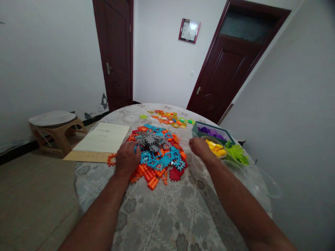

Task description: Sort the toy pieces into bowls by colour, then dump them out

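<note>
A heap of plastic interlocking building pieces (164,160) in blue, orange, red and grey lies in the middle of the table. My left hand (128,157) is at the heap's left edge, its fingers curled, with a blue building piece (136,149) at the thumb and fingertips. An orange square piece (111,160) pokes out left of that hand. My right hand (199,147) is closed to the right of the heap, over or beside a clear plastic bowl (200,167); its fingertips are hidden, so whatever it holds cannot be seen.
Right of my hand are yellow pieces (216,148), light green pieces (238,154) and a green box (200,124) of purple pieces. Clear lids (269,183) lie at the right edge. More loose pieces (170,118) lie behind the heap; paper sheets (102,137) lie left. A stool (56,130) stands beyond.
</note>
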Tool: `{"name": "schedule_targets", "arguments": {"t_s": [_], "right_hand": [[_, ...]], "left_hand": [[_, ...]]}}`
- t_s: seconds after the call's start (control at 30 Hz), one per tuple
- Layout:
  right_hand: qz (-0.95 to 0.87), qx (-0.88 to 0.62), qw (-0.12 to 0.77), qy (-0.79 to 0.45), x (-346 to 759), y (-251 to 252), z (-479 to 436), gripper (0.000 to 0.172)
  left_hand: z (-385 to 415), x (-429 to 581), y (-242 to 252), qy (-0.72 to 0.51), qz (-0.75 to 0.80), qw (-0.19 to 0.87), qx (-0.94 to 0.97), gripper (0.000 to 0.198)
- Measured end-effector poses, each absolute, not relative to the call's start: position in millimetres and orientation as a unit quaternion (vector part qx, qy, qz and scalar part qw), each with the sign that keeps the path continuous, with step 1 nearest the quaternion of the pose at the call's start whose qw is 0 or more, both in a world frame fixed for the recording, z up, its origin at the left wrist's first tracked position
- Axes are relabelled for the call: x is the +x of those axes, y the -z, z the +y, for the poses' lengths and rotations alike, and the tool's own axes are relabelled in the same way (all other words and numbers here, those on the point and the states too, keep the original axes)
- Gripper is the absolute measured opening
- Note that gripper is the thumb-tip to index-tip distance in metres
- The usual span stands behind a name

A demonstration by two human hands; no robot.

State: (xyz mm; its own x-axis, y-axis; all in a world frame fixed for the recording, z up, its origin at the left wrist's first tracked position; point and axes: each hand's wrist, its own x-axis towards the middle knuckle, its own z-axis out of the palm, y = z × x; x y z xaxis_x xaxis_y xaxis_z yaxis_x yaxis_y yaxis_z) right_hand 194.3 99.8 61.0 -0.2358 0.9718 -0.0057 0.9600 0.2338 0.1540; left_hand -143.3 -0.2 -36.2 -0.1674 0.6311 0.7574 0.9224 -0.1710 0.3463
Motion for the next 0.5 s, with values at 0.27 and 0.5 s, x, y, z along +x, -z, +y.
{"name": "schedule_targets", "arguments": {"t_s": [0.27,0.5], "right_hand": [[0.787,0.611,0.050,-0.071,191.9,-66.2,107.7,0.036],[0.791,0.602,0.066,-0.081,191.7,-69.9,104.2,0.035]], "left_hand": [[-0.2,-143.2,37.9,0.440,-0.627,0.165,-0.621,0.022],[-0.4,-142.0,37.0,0.436,-0.625,0.165,-0.626,0.022]]}}
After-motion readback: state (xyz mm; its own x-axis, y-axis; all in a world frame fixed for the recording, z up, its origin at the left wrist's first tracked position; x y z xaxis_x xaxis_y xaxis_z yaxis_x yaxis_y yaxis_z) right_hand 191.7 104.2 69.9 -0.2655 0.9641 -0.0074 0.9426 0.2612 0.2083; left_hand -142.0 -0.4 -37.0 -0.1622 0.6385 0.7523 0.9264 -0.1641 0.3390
